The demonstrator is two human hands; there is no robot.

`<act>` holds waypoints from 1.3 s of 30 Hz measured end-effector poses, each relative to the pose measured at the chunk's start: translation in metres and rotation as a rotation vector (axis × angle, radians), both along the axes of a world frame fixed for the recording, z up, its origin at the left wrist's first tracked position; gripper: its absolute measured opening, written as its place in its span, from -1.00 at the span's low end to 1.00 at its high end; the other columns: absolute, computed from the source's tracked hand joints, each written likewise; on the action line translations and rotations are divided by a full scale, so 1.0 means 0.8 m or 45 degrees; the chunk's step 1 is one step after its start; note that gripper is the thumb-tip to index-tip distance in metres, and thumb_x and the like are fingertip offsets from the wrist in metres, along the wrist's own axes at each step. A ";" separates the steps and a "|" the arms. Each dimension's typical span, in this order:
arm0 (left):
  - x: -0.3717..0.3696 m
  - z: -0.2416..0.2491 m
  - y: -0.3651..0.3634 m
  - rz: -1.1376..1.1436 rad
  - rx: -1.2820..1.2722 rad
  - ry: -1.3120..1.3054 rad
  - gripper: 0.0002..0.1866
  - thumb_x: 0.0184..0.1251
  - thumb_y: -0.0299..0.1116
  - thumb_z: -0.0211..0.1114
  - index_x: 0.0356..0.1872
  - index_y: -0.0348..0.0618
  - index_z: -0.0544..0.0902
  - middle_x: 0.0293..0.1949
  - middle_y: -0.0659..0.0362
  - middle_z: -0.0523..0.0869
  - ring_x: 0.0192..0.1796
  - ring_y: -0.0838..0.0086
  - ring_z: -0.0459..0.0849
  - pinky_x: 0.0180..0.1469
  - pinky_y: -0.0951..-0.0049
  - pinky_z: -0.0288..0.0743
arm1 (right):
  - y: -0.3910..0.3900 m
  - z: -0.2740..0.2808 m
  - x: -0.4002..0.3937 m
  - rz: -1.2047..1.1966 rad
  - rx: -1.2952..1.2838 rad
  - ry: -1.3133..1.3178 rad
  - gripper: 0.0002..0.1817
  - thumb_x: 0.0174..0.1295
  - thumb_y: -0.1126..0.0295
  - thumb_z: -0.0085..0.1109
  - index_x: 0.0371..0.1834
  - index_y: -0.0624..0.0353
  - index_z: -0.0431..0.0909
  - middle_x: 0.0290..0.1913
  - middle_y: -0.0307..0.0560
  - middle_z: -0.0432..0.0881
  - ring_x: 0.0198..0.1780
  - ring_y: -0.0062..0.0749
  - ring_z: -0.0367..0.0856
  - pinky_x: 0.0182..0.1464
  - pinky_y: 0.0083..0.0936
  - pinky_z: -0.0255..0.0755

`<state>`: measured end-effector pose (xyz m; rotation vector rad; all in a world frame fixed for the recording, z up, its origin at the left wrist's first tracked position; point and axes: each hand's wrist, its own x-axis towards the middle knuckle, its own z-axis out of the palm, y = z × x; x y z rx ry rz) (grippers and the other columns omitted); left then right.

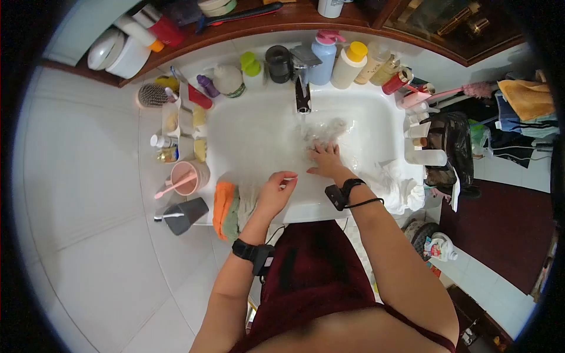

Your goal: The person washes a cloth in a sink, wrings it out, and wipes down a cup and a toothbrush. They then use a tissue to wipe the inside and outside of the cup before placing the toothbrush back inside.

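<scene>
Over the white sink (247, 117), my right hand (328, 161) reaches under the tap with its fingers spread and nothing gripped. Its fingertips are at the splashing water (329, 130). A thin stream falls from the tap (302, 97). My left hand (279, 191) hovers above the front part of the sink, its fingers loosely bent and apart from the thumb, holding nothing visible. Close to its left, an orange cloth (224, 203), a green cloth (232, 219) and a greyish cloth (248, 199) drape over the front edge. White cloths (394, 188) lie bunched on the right rim.
Several bottles, including a blue pump bottle (322, 62) and a yellow-capped bottle (349, 66), line the back rim. A pink cup (189, 176) and a dark grey cup (186, 215) stand at left. A wooden shelf (329, 22) runs above. A black bag (450, 144) hangs at right.
</scene>
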<state>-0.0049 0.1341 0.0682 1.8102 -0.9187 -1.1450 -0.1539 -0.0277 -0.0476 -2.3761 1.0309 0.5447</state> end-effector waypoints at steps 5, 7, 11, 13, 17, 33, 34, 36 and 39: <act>-0.006 -0.074 -0.046 0.327 0.212 0.454 -0.59 0.28 -0.18 0.21 0.11 -0.11 0.45 0.06 0.11 0.51 0.01 0.43 0.51 0.01 0.43 0.39 | -0.003 0.005 0.016 -0.355 -0.157 -0.103 -0.24 -0.17 -0.06 0.36 0.21 -0.22 0.39 0.47 -0.08 -0.06 0.46 0.18 -0.29 0.24 0.39 -0.13; -0.009 -0.087 -0.061 0.465 0.316 0.602 -0.46 0.30 -0.08 0.19 0.24 -0.05 0.33 0.14 0.13 0.42 0.13 0.38 0.40 0.17 0.35 0.27 | -0.010 -0.006 0.012 -0.121 -0.229 -0.190 -0.28 -0.20 0.03 0.42 0.14 -0.17 0.43 0.42 -0.04 0.02 0.42 0.15 -0.11 0.19 0.29 0.06; -0.018 -0.128 -0.080 0.682 0.402 0.861 -0.28 0.19 0.13 0.20 0.28 -0.03 0.26 0.24 0.06 0.27 0.21 0.19 0.30 0.26 0.21 0.18 | -0.025 -0.046 0.011 -0.526 -0.252 -0.576 -0.33 -0.24 0.22 0.44 0.07 -0.04 0.45 0.29 -0.02 0.22 0.30 0.04 0.15 0.14 0.03 0.24; -0.018 -0.134 -0.094 0.778 0.450 1.090 -0.22 0.15 0.21 0.20 0.29 -0.01 0.24 0.25 0.04 0.27 0.22 0.09 0.30 0.25 0.17 0.21 | -0.016 -0.051 0.022 -0.771 -0.056 -0.783 -0.38 -0.26 0.33 0.44 0.01 0.02 0.46 0.16 -0.03 0.36 0.19 -0.05 0.30 0.11 -0.10 0.29; 0.001 -0.131 -0.120 0.704 0.293 1.577 0.00 -0.01 0.36 0.22 0.34 -0.07 0.10 0.13 -0.05 0.42 0.14 0.10 0.43 0.13 0.03 0.32 | 0.015 0.002 0.038 -0.519 0.229 -1.205 -0.52 -0.15 0.36 0.40 -0.07 0.04 0.50 -0.22 -0.09 0.55 -0.04 -0.18 0.49 -0.01 -0.32 0.39; -0.039 -0.143 -0.119 0.816 0.249 1.164 -0.43 0.27 0.11 0.14 0.15 -0.03 0.37 -0.01 0.16 0.56 -0.08 0.37 0.58 -0.14 0.36 0.51 | 0.004 0.035 0.031 -0.685 -0.043 -0.782 -0.65 0.11 0.06 0.17 -0.37 0.16 0.53 -0.32 0.11 0.57 -0.28 0.05 0.55 -0.26 -0.22 0.44; -0.036 -0.138 -0.114 0.784 0.276 1.080 -0.42 0.26 0.08 0.17 0.17 -0.05 0.35 0.02 0.15 0.53 -0.05 0.35 0.57 -0.10 0.36 0.50 | -0.003 0.021 0.018 -0.614 -0.050 -0.768 -0.62 0.10 0.04 0.17 -0.28 0.16 0.53 -0.27 0.11 0.57 -0.25 0.05 0.54 -0.23 -0.22 0.44; -0.023 -0.131 -0.106 0.749 0.345 0.904 -0.36 0.24 0.03 0.22 0.23 -0.09 0.29 0.11 0.11 0.47 0.04 0.30 0.51 -0.01 0.34 0.45 | -0.013 0.002 -0.006 -0.550 -0.216 -0.716 -0.52 0.08 -0.02 0.18 -0.08 0.10 0.48 -0.10 0.10 0.52 -0.09 0.07 0.48 -0.11 -0.17 0.40; 0.001 -0.171 -0.090 0.775 0.435 0.476 -0.27 0.23 0.00 0.22 0.31 -0.15 0.18 0.20 0.04 0.37 0.17 0.23 0.39 0.13 0.28 0.33 | -0.015 -0.003 -0.027 -0.421 -0.450 -0.436 -0.30 0.02 -0.08 0.22 0.23 -0.09 0.29 0.23 0.07 0.31 0.23 0.13 0.24 0.12 0.01 0.25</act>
